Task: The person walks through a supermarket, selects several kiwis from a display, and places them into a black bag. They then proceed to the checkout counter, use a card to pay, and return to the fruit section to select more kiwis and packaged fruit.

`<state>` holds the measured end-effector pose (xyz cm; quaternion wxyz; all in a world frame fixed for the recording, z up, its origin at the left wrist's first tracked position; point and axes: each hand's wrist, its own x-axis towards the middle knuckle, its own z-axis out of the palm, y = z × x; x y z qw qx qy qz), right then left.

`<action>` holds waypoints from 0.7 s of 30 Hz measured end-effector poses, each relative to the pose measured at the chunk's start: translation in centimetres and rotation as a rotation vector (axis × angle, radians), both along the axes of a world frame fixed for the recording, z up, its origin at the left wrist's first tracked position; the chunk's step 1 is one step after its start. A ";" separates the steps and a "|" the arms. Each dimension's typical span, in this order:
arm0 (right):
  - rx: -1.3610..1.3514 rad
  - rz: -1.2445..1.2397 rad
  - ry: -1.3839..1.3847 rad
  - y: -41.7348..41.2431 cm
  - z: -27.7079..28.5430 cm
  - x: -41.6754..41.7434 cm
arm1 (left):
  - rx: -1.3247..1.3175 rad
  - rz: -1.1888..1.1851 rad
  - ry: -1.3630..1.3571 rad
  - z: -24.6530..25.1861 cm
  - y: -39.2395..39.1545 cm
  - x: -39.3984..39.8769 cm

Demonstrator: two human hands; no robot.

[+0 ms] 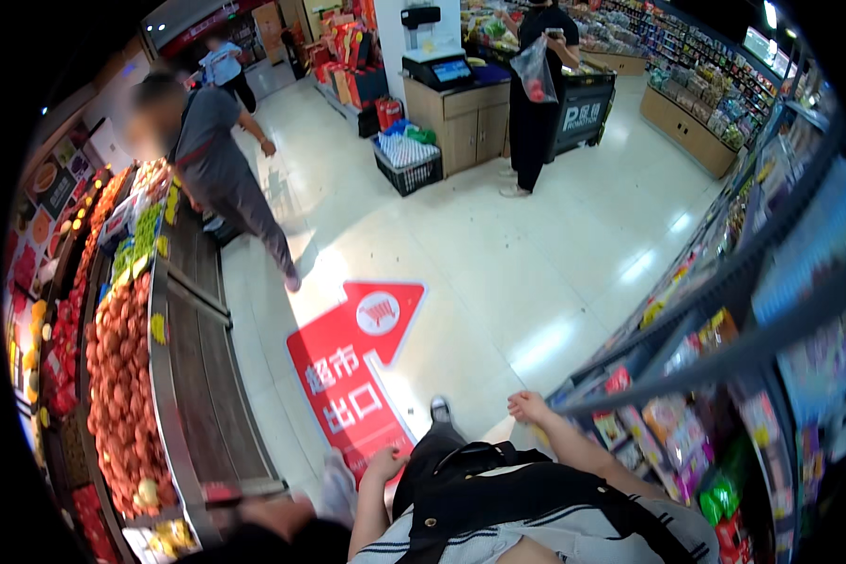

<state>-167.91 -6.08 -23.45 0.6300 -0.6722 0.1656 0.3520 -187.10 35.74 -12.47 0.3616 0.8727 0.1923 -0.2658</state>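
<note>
My left hand (388, 463) hangs low in front of me, over the lower end of a red floor arrow sticker (352, 374) with a cart symbol and writing. It looks empty, its fingers loosely curled. To the right, my right hand (526, 407) is held out above the pale tiled floor (465, 303), near the packaged-goods shelves. Its fingers are bent and I see nothing in them. My shoe (440, 409) shows on the tiles between the hands. Another person's blurred hand (276, 513) and dark sleeve are at the lower left, close to the produce stand.
Produce stand with onion-like vegetables (123, 381) runs along the left; a person (218, 141) leans over it. Ahead are a black basket (417, 166), a wooden cabinet (458, 123) with a scale, and a person (536, 92) holding a plastic bag. Shelves of packaged goods (670, 430) line the right.
</note>
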 end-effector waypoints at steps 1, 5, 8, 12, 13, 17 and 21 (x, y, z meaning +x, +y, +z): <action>0.005 -0.011 0.022 3.5 1.4 1.7 | 0.020 0.003 0.080 1.3 2.4 2.2; -0.081 -0.159 0.057 -4.5 -6.8 8.1 | -0.077 -0.122 -0.128 6.5 4.1 24.7; -0.367 -0.084 0.148 -0.8 -5.4 13.0 | -0.039 -0.118 -0.202 9.5 8.2 37.2; -0.021 -0.322 0.372 -4.3 -6.4 19.8 | -0.167 -0.111 -0.261 6.7 10.4 55.1; -0.379 -0.244 0.247 -3.6 -6.6 21.8 | -0.192 -0.102 -0.263 4.5 11.2 58.9; -0.368 -0.280 0.493 -4.3 -6.3 33.5 | -0.252 0.066 -0.103 -4.6 16.3 68.1; -0.359 -0.202 0.404 -2.6 -6.3 52.6 | -0.514 0.842 0.316 -9.9 20.0 67.4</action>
